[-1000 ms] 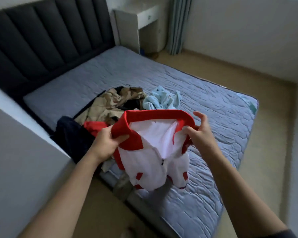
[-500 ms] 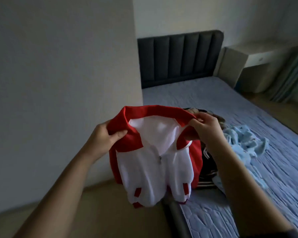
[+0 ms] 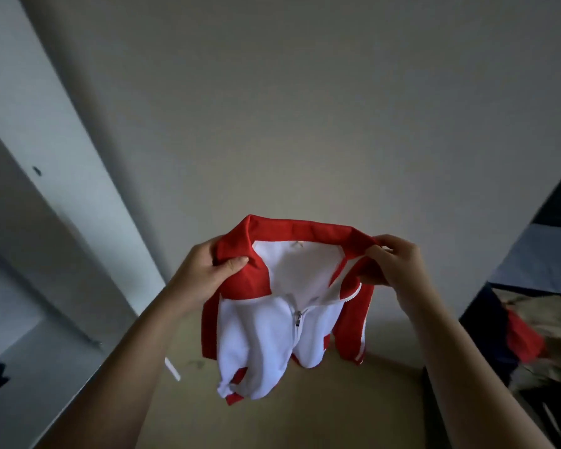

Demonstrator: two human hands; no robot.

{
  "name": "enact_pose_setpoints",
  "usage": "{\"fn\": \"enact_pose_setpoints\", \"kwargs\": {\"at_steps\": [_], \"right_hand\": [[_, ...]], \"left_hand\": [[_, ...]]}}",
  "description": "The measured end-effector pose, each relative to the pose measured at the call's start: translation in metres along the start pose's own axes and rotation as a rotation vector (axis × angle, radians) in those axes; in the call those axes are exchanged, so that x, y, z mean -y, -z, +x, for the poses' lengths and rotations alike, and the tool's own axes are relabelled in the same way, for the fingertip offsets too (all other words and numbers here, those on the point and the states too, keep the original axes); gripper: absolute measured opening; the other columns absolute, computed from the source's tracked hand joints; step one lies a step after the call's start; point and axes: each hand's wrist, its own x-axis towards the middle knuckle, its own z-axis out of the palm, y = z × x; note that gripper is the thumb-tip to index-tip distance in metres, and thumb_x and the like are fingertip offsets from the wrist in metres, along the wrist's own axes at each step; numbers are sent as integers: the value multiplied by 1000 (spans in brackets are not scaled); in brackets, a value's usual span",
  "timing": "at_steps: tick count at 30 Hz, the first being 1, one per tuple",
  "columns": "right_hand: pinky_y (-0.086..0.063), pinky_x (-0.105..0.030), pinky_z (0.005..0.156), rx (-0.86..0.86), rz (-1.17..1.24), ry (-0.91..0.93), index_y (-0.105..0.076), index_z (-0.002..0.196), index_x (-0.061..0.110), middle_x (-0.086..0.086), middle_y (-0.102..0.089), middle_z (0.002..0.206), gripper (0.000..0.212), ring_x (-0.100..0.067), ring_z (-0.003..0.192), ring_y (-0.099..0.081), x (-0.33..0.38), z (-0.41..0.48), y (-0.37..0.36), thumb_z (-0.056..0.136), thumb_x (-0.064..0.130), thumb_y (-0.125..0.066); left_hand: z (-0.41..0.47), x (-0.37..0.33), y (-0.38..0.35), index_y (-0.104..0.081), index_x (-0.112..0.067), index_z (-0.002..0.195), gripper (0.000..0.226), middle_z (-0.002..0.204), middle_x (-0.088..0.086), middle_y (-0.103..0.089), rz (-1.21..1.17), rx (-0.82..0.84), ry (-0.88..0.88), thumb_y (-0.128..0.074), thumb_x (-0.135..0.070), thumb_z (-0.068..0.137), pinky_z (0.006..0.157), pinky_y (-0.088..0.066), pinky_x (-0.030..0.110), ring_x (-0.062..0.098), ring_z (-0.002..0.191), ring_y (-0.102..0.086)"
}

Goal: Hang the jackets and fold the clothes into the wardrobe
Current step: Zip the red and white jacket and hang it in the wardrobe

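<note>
Head view, red-and-white zip jacket point(image 3: 266, 338), collar pinched by both hands

The bed point(image 3: 536, 254) at right bears a rumpled clothes pile point(image 3: 544, 319).

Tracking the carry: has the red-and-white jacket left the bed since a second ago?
Yes: the jacket now hangs over the floor, left of the bed.
</note>
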Motion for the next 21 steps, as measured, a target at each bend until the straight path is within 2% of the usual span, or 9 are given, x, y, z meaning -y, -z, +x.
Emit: {"fn": "enact_pose_setpoints", "kwargs": {"at_steps": [2, 5, 8, 10, 12, 13, 15, 18, 21], "right_hand": [[-57, -29, 47, 79, -18, 8, -67, 82, 15, -15, -68, 70, 25, -26, 53, -69, 5, 1, -49, 89, -3, -50], [-59, -31, 52, 220, -63, 17, -65, 83, 18, -16, -70, 75, 26, -29, 60, -71, 11, 5, -120, 91, -1, -50], [-61, -37, 60, 384, -112, 20, -65, 86, 18, -15, -71, 77, 23, -28, 63, -72, 16, 10, -195, 91, 2, -50], [-60, -33, 58, 500, -131, 20, -65, 85, 19, -13, -71, 78, 23, -26, 63, -72, 17, 12, -247, 91, 3, -51], [-59, -29, 55, 614, -131, 16, -65, 83, 19, -14, -71, 76, 23, -26, 63, -72, 18, 11, -301, 91, 3, -51], [-59, -29, 55, 668, -130, 13, -65, 83, 18, -15, -71, 76, 23, -26, 63, -72, 20, 9, -327, 91, 3, -51], [-59, -30, 56, 768, -130, -4, -66, 84, 16, -17, -71, 76, 21, -26, 63, -71, 25, 5, -377, 90, 2, -52], [-58, -29, 55, 898, -145, -19, -67, 91, 7, -21, -70, 76, 16, -27, 60, -69, 35, -4, -446, 89, 2, -52], [-60, -32, 59, 1015, -199, -5, -66, 95, 6, -25, -70, 82, 16, -33, 68, -70, 47, -20, -513, 90, 3, -52]], "left_hand": [[-15, 12, 44, -68, -27, 100, 26, 98, -9, -73, 19, -84, 20, -68, -30, 74, 82, -52, 20, 6, 94, -67], [-35, 32, 103, -70, -28, 97, 23, 98, -7, -74, 12, -208, 72, -67, -30, 75, 83, -52, 25, 9, 95, -68], [-54, 49, 157, -72, -31, 94, 19, 96, -6, -74, -1, -342, 124, -68, -28, 75, 75, -53, 19, 10, 91, -70], [-66, 61, 191, -69, -33, 97, 20, 95, -10, -74, 14, -439, 149, -72, -25, 79, 71, -53, 15, 9, 89, -70], [-79, 74, 221, -65, -34, 102, 21, 93, -11, -73, 40, -540, 182, -69, -22, 85, 73, -54, 19, 8, 88, -69], [-85, 79, 235, -63, -32, 105, 21, 94, -11, -72, 50, -595, 202, -66, -21, 86, 74, -54, 21, 7, 87, -69], [-98, 84, 264, -61, -30, 109, 24, 97, -13, -68, 62, -692, 223, -64, -22, 87, 70, -52, 17, 0, 84, -67], [-120, 86, 308, -60, -39, 100, 20, 93, -19, -66, 66, -814, 241, -63, -25, 87, 66, -50, 11, -9, 79, -65], [-145, 90, 353, -60, -41, 95, 19, 89, -20, -66, 55, -931, 264, -64, -25, 86, 67, -49, 11, -9, 78, -65]]}}
